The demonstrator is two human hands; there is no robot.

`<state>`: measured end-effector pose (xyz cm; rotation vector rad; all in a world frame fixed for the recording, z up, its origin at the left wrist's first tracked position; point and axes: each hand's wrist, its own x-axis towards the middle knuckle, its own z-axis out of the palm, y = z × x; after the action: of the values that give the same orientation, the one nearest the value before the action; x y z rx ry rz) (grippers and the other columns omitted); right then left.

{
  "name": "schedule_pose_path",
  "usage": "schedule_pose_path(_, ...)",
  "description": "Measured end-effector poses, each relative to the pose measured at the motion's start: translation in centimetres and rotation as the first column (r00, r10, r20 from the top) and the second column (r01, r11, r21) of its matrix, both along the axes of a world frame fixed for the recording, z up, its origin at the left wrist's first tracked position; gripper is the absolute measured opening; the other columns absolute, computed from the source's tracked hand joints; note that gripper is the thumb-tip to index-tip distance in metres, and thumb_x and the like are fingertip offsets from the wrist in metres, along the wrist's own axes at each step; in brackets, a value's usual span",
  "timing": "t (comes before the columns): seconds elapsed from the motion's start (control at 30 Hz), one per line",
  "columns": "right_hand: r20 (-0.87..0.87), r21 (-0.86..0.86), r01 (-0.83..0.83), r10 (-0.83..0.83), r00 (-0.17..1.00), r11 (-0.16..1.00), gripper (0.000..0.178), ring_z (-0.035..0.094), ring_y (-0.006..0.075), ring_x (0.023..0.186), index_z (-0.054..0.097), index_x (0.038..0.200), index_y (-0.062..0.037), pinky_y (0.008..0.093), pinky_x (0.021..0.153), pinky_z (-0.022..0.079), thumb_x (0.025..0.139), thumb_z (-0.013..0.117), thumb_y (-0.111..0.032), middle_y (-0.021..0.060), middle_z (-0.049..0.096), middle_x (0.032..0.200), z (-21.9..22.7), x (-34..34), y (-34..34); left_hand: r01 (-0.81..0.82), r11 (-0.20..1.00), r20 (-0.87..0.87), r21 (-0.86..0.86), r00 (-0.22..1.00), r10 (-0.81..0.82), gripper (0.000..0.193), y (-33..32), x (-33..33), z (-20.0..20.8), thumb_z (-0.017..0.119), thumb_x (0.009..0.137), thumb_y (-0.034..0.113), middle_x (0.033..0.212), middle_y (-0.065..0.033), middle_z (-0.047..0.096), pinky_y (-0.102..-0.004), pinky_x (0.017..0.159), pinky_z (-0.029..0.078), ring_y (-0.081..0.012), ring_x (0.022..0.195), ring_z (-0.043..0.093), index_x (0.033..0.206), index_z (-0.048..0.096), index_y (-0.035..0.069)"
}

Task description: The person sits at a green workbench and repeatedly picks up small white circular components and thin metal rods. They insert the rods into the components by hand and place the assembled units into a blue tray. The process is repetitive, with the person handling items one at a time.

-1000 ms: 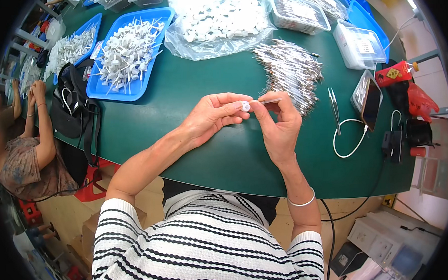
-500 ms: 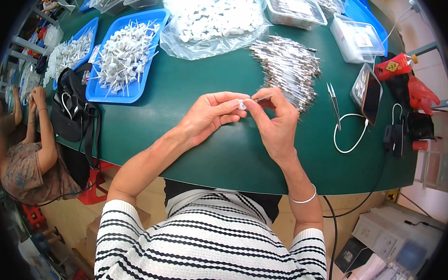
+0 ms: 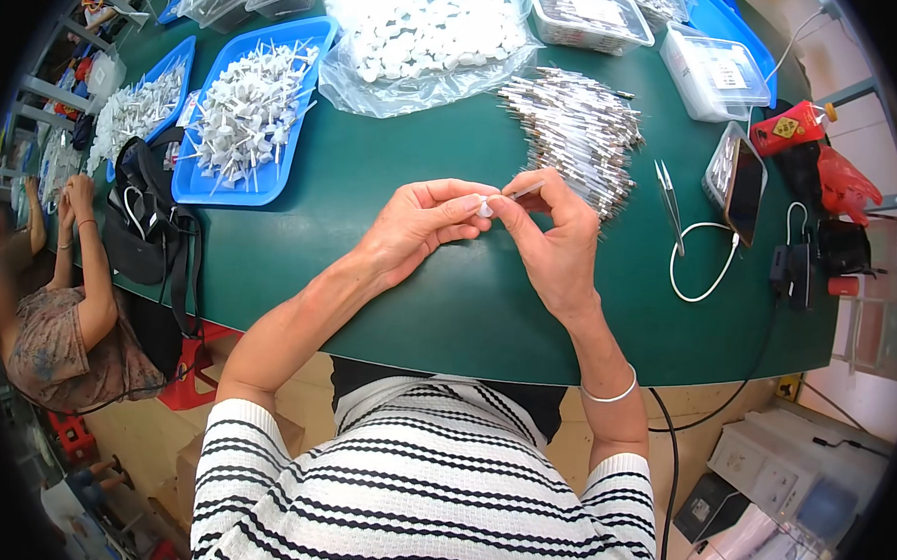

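Over the middle of the green table my two hands meet fingertip to fingertip. My left hand (image 3: 418, 229) pinches a small white plastic cap (image 3: 484, 209) between thumb and forefinger. In my right hand (image 3: 552, 237) is a thin, rod-like metallic piece (image 3: 527, 188), gripped by thumb and fingers, its end at the cap. My fingers hide where the two parts meet, so how far one sits in the other I cannot make out. A pile of similar thin rods (image 3: 574, 134) lies just beyond my right hand. Straight ahead, a clear plastic bag (image 3: 360, 94) holds many white caps.
A blue tray (image 3: 255, 196) of white stemmed pieces stands at left, beside a black bag (image 3: 136, 229). To the right are tweezers (image 3: 669, 202), a phone (image 3: 743, 202), a white cable (image 3: 677, 280) and a lidded plastic box (image 3: 715, 78). Another person (image 3: 70, 317) sits at far left.
My hands stay together in nearly the same place, with only slight finger movement around the cap. The view has shifted very slightly.
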<state>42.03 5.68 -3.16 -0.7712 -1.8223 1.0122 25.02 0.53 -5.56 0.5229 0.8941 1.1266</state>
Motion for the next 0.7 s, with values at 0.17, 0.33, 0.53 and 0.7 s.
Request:
schedule_pose_path(0.17, 0.011, -0.007, 0.006, -0.006, 1.0, 1.0, 0.012, 0.064, 0.0181, 0.066, 0.058, 0.084, 0.0003, 0.0279, 0.061, 0.05, 0.081, 0.069, 0.0, 0.0084, 0.061, 0.075, 0.04, 0.0, -0.07, 0.002, 1.0, 0.003, -0.014, 1.0, -0.002, 0.026, 0.01, -0.03, 0.09, 0.061, 0.092, 0.014, 0.096, -0.0065, 0.066, -0.0213, 0.079, 0.054, -0.0089, 0.084, 0.062, 0.112, 0.062, -0.003)
schedule_pose_path(0.33, 0.005, -0.026, 0.008, -0.008, 1.0, 1.0, 0.012, 0.066, 0.0191, 0.066, 0.058, 0.085, -0.0002, 0.0288, 0.062, 0.052, 0.081, 0.069, 0.0, 0.0082, 0.062, 0.075, -0.18, 0.1, 0.07, 0.002, 1.0, 0.01, -0.016, 1.0, -0.001, 0.026, 0.0, -0.1, 0.18, 0.061, 0.092, 0.014, 0.096, -0.007, 0.066, -0.0213, 0.08, 0.054, -0.0093, 0.084, 0.063, 0.112, 0.063, -0.003)
schedule_pose_path(0.53, 0.018, -0.011, -0.001, 0.001, 1.0, 1.0, 0.013, 0.066, 0.0204, 0.066, 0.058, 0.086, -0.0005, 0.0294, 0.061, 0.053, 0.08, 0.069, 0.001, 0.0089, 0.063, 0.075, 0.11, 0.2, 0.07, -0.001, 1.0, 0.005, -0.024, 1.0, 0.001, 0.026, 0.01, -0.07, 0.18, 0.061, 0.092, 0.013, 0.096, -0.0072, 0.066, -0.0212, 0.08, 0.054, -0.0093, 0.084, 0.063, 0.112, 0.063, -0.003)
schedule_pose_path(0.7, 0.033, -0.006, -0.003, 0.003, 0.999, 1.0, 0.013, 0.066, 0.0211, 0.066, 0.058, 0.086, -0.0003, 0.0296, 0.061, 0.053, 0.08, 0.069, 0.001, 0.0094, 0.063, 0.076, 0.26, 0.29, 0.03, 0.007, 1.0, 0.001, -0.01, 1.0, -0.007, 0.026, -0.03, -0.17, -0.03, 0.062, 0.091, 0.015, 0.095, -0.0069, 0.067, -0.022, 0.081, 0.053, -0.011, 0.088, 0.064, 0.112, 0.064, -0.001)
